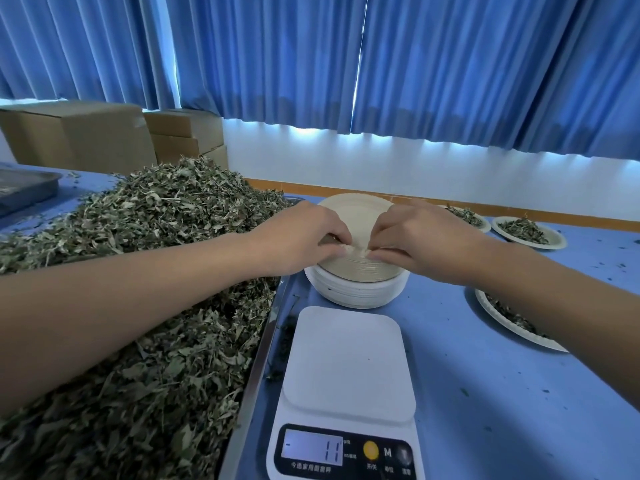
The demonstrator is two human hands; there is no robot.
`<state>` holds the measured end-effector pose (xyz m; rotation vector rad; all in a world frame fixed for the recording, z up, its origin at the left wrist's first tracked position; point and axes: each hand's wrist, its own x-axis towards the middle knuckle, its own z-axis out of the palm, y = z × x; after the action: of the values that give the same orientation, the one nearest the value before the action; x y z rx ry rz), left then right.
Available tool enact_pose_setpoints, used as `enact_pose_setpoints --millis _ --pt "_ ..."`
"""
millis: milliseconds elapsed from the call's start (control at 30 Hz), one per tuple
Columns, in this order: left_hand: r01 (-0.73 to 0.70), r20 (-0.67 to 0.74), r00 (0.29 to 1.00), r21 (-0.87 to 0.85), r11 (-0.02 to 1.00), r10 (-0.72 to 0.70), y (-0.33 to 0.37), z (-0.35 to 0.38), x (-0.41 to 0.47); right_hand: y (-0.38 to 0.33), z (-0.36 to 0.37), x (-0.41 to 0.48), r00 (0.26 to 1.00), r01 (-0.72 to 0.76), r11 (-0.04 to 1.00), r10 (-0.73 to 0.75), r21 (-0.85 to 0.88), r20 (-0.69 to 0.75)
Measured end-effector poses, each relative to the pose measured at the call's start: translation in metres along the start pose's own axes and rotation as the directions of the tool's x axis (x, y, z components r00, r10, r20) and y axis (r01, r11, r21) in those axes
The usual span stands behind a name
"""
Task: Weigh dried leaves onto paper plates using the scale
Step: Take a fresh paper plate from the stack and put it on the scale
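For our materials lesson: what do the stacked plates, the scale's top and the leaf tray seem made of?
Stacked plates: matte pressed paper or pulp, probably; thin layered edges. Scale top: smooth white plastic, likely; soft sheen. Tray: apparently polished metal; its rim reflects.

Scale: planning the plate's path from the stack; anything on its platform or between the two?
Nothing visible. The platform is bare, and the stack sits just behind it, its top plate pinched by left hand and right hand.
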<state>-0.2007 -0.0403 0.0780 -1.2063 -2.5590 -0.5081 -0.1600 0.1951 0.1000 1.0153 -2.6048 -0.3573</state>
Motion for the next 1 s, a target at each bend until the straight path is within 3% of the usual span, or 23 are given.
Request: enact_pose_setpoints --millis 467,767,1000 --pt "-0.003 0.006 1.000 -0.033 0.999 0.003 -0.001 0.001 0.000 -0.004 -0.005 -0.002 0.999 0.034 0.999 -0.034 0.025 -0.019" --pt "-0.065 0.015 0.998 -0.024 0.998 0.066 0.014 -0.003 0.003 -0.009 -0.009 -0.007 0.986 0.069 0.994 -0.080 -0.081 -0.145" --pt "-0.079 -0.054 0.995 0.033 0.996 0.081 0.028 -0.020 0.006 -0.005 -0.025 -0.007 0.959 0.047 0.993 -0.076 -0.112 -0.271"
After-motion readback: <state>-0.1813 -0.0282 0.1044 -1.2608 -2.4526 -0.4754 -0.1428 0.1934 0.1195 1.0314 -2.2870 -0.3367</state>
